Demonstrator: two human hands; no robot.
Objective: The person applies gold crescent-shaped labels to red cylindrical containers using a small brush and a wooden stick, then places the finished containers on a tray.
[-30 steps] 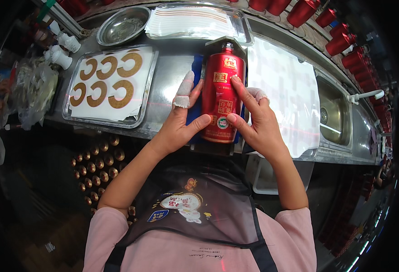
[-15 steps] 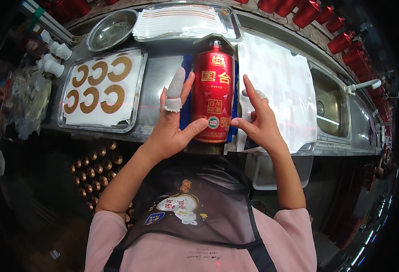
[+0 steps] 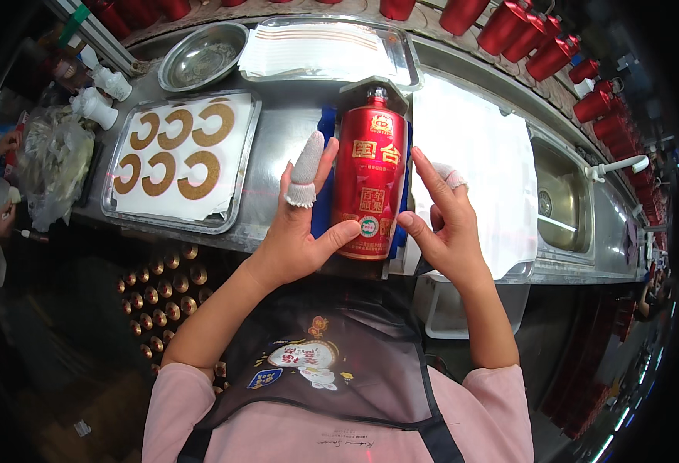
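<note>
Red bottle [image 3: 370, 185] lay on the blue pad [image 3: 324, 208] on the desk [image 3: 278, 147], betw. your hands. Your left hand [image 3: 301, 231] & right hand [image 3: 443, 224] were open, thumbs on its lower label. Best to press evenly, w/ fingertips flat, so it wouldn't roll.

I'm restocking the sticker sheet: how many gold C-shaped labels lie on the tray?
6 gold C-shaped paper labels, all on the white sheet in the steel tray: three above, three below.
</note>
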